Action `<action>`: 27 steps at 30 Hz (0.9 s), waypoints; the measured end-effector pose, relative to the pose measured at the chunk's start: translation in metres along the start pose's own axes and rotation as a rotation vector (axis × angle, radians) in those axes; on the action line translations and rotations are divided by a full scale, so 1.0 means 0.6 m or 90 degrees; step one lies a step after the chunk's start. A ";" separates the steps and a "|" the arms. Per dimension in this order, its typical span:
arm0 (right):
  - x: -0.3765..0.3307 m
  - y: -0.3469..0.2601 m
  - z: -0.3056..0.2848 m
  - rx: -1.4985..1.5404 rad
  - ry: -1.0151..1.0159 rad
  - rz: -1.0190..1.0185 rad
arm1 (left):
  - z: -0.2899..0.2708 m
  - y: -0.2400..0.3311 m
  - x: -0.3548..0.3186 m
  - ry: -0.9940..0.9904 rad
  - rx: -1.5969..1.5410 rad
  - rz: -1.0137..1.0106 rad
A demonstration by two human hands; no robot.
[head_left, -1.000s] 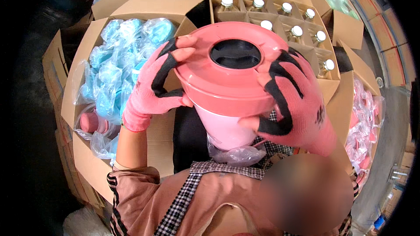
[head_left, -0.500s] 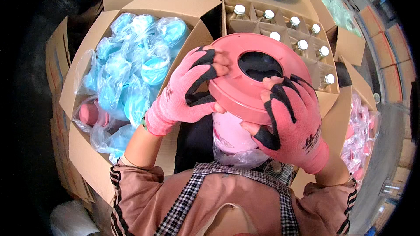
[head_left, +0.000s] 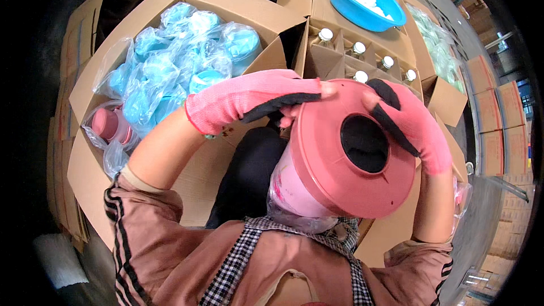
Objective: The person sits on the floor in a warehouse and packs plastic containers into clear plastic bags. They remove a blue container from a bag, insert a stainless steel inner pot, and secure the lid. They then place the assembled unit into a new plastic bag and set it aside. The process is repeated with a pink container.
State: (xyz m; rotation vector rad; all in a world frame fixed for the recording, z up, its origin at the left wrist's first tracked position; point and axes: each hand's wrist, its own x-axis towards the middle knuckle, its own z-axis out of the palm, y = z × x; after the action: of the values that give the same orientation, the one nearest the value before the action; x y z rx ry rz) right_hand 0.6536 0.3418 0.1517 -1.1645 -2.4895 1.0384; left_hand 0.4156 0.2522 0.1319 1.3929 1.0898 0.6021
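Pink gloves with black fingers, striped brown sleeves, checked apron straps

**Stock count, packing station seen from above**

- Gloved hands: two. Left hand (head_left: 255, 99) and right hand (head_left: 411, 124), each in a pink glove with black fingers.
- Pink lid with round black opening (head_left: 354, 147): one, centre of the frame.
- Pale pink container under the lid (head_left: 294, 184): one.
- Blue basin (head_left: 365, 0): one, top centre, holding small white pieces too many to count.
- Capped bottles in the divided carton (head_left: 357, 51): five caps visible, upper centre; others are hidden behind the lid.
- Bag of blue lids (head_left: 181, 62): one bag, upper left; the lids inside overlap and cannot be counted.
- Pink pieces in a clear bag (head_left: 110, 127): two visible, left edge.
- Stacked closed cartons (head_left: 501, 130): at least four, right edge.
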 end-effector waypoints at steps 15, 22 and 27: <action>0.052 -0.051 -0.010 -0.008 -0.216 0.027 | 0.005 -0.038 0.021 -0.085 -0.082 0.085; 0.068 -0.068 0.037 -0.168 -0.175 0.073 | 0.020 -0.056 0.035 -0.110 0.005 0.257; 0.061 -0.039 0.035 -0.276 -0.173 -0.284 | 0.031 -0.073 0.025 -0.049 0.025 0.317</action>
State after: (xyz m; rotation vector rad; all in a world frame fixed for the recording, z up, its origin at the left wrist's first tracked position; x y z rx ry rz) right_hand 0.6057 0.3476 0.1482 -0.5171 -3.0925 0.5822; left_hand 0.4271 0.2499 0.0837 1.7213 0.6921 0.8774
